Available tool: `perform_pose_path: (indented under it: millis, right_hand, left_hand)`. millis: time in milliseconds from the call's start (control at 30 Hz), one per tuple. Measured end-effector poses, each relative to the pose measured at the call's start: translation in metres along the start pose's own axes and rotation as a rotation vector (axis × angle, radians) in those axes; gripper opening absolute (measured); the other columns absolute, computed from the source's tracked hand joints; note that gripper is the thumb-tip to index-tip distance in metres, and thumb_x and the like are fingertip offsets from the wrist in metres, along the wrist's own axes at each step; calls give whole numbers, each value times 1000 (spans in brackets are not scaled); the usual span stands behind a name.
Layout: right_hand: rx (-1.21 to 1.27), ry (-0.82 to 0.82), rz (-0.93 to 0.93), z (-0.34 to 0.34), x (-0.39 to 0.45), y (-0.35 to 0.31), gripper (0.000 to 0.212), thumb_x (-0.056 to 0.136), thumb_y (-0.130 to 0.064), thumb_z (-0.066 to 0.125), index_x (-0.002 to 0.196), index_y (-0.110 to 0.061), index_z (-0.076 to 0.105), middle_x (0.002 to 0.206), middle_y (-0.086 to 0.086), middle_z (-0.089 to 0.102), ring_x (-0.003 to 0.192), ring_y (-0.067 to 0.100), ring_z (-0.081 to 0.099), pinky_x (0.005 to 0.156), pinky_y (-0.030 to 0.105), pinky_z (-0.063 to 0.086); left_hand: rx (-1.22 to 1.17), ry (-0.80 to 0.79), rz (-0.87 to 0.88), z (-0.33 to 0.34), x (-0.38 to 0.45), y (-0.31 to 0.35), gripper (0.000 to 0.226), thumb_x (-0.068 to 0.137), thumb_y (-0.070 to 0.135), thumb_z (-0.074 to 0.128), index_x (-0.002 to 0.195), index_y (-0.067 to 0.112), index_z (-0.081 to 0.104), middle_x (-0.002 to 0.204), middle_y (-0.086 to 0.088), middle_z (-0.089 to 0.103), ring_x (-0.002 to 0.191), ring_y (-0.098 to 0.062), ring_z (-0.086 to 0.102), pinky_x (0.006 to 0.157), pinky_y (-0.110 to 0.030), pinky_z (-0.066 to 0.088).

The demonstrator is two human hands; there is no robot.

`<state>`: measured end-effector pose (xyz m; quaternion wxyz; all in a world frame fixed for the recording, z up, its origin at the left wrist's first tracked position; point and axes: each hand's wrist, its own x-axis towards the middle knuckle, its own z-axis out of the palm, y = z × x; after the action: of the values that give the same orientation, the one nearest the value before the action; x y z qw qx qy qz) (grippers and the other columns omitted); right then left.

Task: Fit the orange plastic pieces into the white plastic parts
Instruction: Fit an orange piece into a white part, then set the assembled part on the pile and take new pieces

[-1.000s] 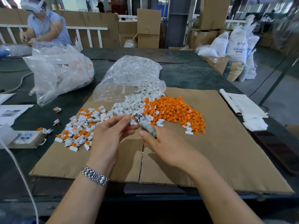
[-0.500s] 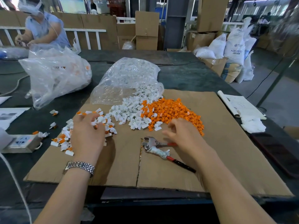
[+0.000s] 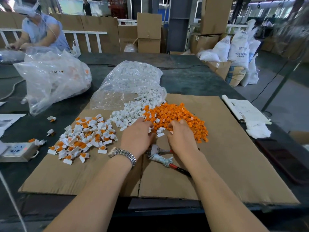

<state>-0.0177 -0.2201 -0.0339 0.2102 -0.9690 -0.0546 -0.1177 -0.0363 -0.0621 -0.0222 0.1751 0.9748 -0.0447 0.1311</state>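
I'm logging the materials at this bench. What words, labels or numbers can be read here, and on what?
"ABS RESIN", partly cut off: on the white sack at right.
Smaller print under it: too blurred to read.
Papers on the right of the table: print too small.
Power strip markings: unreadable.

This is a factory or warehouse assembly floor: stacked cardboard boxes [image 3: 149, 25] and printed white resin sacks [image 3: 239, 49] line the back, a steel column [image 3: 178, 24] rises behind the dark worktable [image 3: 192, 79], small plastic parts spill in bulk from a clear bag [image 3: 128, 81] onto a cardboard sheet [image 3: 234, 156], and another worker [image 3: 41, 32] sits at the same table
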Motion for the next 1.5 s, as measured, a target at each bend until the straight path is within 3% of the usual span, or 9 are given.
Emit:
perform_pose_path:
  millis: [233,400,567,767,900,1000,1133,1333,1500]
  right_hand:
    - [35,-14,-87,5,-19,0,17,96,-29,61,100,-15,68,99,4,59,90,23,57,70,32,41]
    - [111,40,-88,8,-25,2,16,97,-25,59,101,-14,69,98,2,62,92,19,57,79,36,49]
    - [239,90,-23,9,-26,5,10,95,-14,57,90,-15,66,84,-3,63,74,13,57,67,35,51]
    - [276,165,-45,10,-26,9,16,101,-19,57,99,-13,72,99,-1,60,82,14,58,70,29,47]
    - [466,194,-18,3,-29,4,13,98,-18,63,104,-15,75,97,-4,60,81,11,63,75,27,52]
    - [641,127,-3,-8,-34,-7,11,97,-15,65,102,-21,73,97,-6,67,78,2,67,71,17,54]
    - [639,10,-112,-20,-40,-29,9,95,-19,67,97,-26,72,93,-15,67,79,0,63,69,13,50]
    - [448,-23,-147,-19,-46,-40,8,94,-19,66,97,-24,71,95,-9,65,77,5,62,76,31,55]
    - [457,-20,-105,-19,-49,-41,11,93,-16,63,95,-26,68,89,-9,63,74,4,59,70,24,52]
  left_hand:
    - [-14,22,41,4,-11,-7,15,98,18,61,110,22,68,105,3,65,94,-19,63,76,-33,52]
    - [-161,12,-29,-3,-17,-16,16,92,23,73,108,24,69,100,6,58,83,-9,61,81,-31,55]
    - [-97,-88,-58,-5,-12,-22,26,93,33,74,116,20,74,98,5,54,83,-10,53,75,-22,42]
    - [-283,-71,-135,-8,-14,-19,19,87,24,80,82,28,62,81,18,63,80,-2,64,60,-12,38]
    - [-821,-46,-336,-19,-23,-17,10,94,8,72,99,17,75,83,-3,78,67,-11,74,58,-14,54]
    - [-1108,-160,-444,-28,-31,-14,16,96,3,66,104,9,78,82,-14,78,74,-23,77,63,-18,58]
    - [-1148,-196,-424,-34,-36,-13,11,93,4,71,97,7,80,76,-15,76,77,-30,77,73,-29,64]
    - [-1117,-188,-420,-35,-39,-13,18,96,-2,63,96,7,79,66,-7,72,72,-27,76,77,-35,64]
    - [-1097,-246,-336,-36,-45,-20,25,94,-5,63,111,8,75,87,-10,79,87,-26,78,81,-29,62]
